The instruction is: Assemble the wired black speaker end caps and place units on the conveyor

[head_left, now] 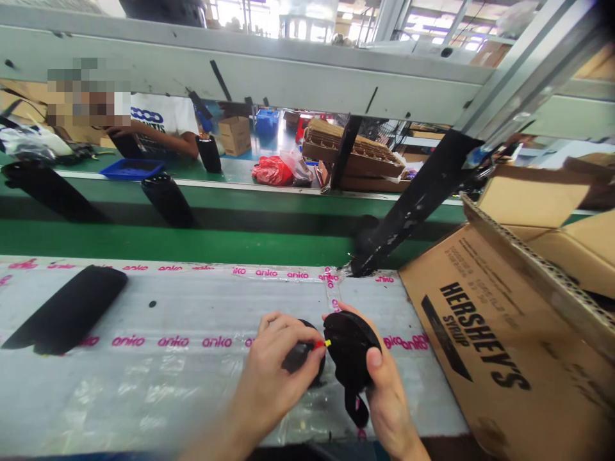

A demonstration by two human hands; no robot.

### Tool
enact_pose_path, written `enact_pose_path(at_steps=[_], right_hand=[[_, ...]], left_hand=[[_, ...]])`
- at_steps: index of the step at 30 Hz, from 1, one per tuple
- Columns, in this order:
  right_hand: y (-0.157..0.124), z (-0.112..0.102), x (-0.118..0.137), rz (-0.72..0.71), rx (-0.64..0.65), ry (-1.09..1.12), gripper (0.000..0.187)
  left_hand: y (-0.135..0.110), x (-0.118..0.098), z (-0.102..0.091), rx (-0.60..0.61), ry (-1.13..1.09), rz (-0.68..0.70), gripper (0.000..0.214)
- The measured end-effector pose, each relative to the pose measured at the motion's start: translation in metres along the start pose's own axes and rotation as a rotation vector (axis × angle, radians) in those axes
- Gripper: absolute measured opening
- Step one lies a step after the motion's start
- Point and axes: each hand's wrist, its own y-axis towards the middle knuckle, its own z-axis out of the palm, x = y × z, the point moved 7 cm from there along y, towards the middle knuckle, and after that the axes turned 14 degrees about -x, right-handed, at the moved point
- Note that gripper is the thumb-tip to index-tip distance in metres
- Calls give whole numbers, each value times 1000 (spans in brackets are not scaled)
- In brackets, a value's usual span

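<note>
Hershey's carton [473, 339] beside right hand [387, 384]

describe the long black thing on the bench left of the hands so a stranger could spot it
Look at the bench top covered in clear plastic film with pink "anko" print. Toward its left end, away from the left hand and right hand, lies a long black strip at a slant. It is the only long black piece on the film.

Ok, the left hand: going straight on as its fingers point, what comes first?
From the left hand, gripping a dark round piece, probably the small red-and-yellow tip just past its fingers, then the black rounded piece in the right hand; depth is unclear.
</note>
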Motion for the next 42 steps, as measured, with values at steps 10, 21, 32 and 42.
enact_pose_path(at_steps=[10,21,32,42], right_hand=[[7,3,5,-92,40,-149,58],[-2,3,26,-262,17,-302,60],[8,-1,18,-93,28,-210,64],[9,0,21,-115,85,-196,74]], left_hand=[[3,-5,1,7,-3,90,24],[5,-19,7,70,152,247,17],[12,-19,19,367,311,258,21],[19,-5,22,345,212,91,28]])
